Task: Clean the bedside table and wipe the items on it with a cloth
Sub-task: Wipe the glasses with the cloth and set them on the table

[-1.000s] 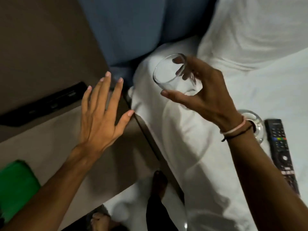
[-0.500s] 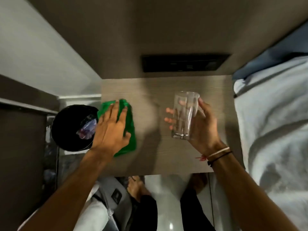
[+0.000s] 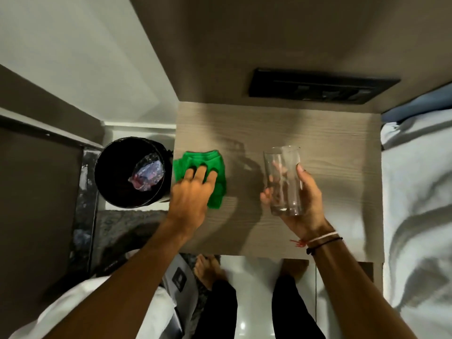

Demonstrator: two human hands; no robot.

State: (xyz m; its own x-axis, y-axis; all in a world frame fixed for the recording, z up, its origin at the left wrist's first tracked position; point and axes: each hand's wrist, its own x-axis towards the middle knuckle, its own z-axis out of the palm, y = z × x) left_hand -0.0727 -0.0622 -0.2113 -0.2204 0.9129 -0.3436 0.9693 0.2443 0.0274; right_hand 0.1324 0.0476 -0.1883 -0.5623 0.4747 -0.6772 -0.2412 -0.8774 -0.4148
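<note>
The bedside table (image 3: 330, 148) is a pale wood-grain top below me. A crumpled green cloth (image 3: 208, 160) lies at its left edge. My left hand (image 3: 193, 192) rests on the cloth, its fingertips curled into the fabric. My right hand (image 3: 303, 204) holds a clear empty drinking glass (image 3: 283, 179) upright above the middle-right of the table, fingers wrapped around its lower half. The glass is off the surface.
A black waste bin (image 3: 117, 196) with crumpled plastic inside stands on the floor left of the table. A black switch panel (image 3: 318, 86) sits on the wall behind. The bed with white sheets (image 3: 420, 204) borders the right side. My bare feet (image 3: 210, 270) stand at the table's front edge.
My view swung from the bed to the bedside table. My right hand carried the glass over the table. My left hand came down on the green cloth and curled its fingers into it.
</note>
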